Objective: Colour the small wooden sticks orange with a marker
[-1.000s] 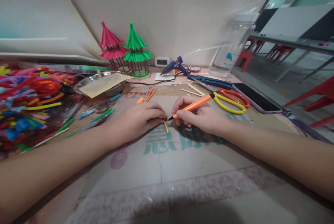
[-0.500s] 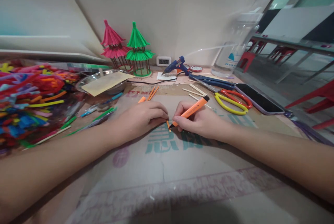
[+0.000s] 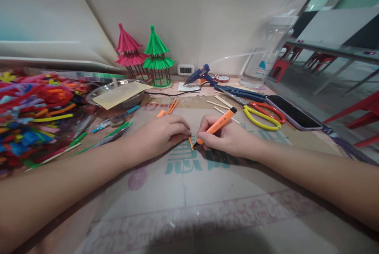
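My right hand (image 3: pixel 223 133) grips an orange marker (image 3: pixel 218 123), its dark tip touching the near end of a thin stick (image 3: pixel 191 142) that is coloured orange. The far end of that stick is pinched under the fingers of my left hand (image 3: pixel 168 131), which rests on the cardboard sheet (image 3: pixel 207 198). Just beyond my left hand lie an orange marker cap (image 3: pixel 161 113) and several orange sticks (image 3: pixel 173 106). Plain pale sticks (image 3: pixel 222 103) lie beyond my right hand.
Pipe cleaners (image 3: pixel 35 112) heap at left, beside a metal bowl (image 3: pixel 121 92). Pink (image 3: pixel 128 49) and green (image 3: pixel 156 55) model pavilions stand at the back, near a small clock (image 3: pixel 186 70) and glue gun (image 3: pixel 199 75). Scissors (image 3: pixel 262 116), a phone (image 3: pixel 293 112) and a clear jug (image 3: pixel 260 56) sit right.
The marker tip has shifted slightly along the stick's near end, and that end looks more orange. My left hand stays in place.
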Available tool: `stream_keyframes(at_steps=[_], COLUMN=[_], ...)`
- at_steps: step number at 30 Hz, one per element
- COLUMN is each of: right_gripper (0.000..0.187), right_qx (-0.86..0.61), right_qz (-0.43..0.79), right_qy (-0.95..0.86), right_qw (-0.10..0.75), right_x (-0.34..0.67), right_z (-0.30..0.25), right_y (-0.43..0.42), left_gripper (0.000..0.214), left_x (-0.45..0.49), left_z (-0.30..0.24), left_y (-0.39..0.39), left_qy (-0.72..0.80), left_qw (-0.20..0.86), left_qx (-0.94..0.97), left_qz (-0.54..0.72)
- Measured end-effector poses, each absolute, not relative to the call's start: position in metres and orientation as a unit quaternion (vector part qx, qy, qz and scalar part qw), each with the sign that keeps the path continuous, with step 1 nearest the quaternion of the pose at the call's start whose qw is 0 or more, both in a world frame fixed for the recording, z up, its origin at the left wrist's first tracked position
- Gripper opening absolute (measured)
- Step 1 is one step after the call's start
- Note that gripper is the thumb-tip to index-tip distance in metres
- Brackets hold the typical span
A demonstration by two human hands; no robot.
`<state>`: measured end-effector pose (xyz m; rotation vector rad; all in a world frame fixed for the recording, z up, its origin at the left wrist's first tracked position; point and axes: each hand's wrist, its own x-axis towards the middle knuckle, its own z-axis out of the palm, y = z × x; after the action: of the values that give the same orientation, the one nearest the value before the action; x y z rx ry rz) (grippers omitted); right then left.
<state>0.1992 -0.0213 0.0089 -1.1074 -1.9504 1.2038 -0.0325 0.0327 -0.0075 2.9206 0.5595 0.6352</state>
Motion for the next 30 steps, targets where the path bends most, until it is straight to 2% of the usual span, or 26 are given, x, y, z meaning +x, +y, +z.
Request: stream_keyframes(at_steps=[12, 19, 30], right_gripper=[0.013, 0.014, 0.013], right_qx=[-0.418, -0.428, -0.419], right_qz=[0.453, 0.436, 0.468], right_qy=[-0.734, -0.719, -0.725], right_qw=[0.283, 0.331, 0.284], right_x=[0.1979, 0.1988, 0.1984], right_z=[0.0107, 0.0039, 0.0079], right_y=[-0.0222, -0.017, -0.019], left_gripper=[0.018, 0.014, 0.013], left_x=[-0.032, -0.0326, -0.0319], left_z=[-0.0055, -0.0073, -0.0058], left_y=[0.031, 0.0318, 0.0306], left_qy=[0.186, 0.193, 0.186], left_qw=[0.04, 0.051, 0.048], left_qx=[0.961, 0.959, 0.958], left_qz=[0.202, 0.203, 0.211])
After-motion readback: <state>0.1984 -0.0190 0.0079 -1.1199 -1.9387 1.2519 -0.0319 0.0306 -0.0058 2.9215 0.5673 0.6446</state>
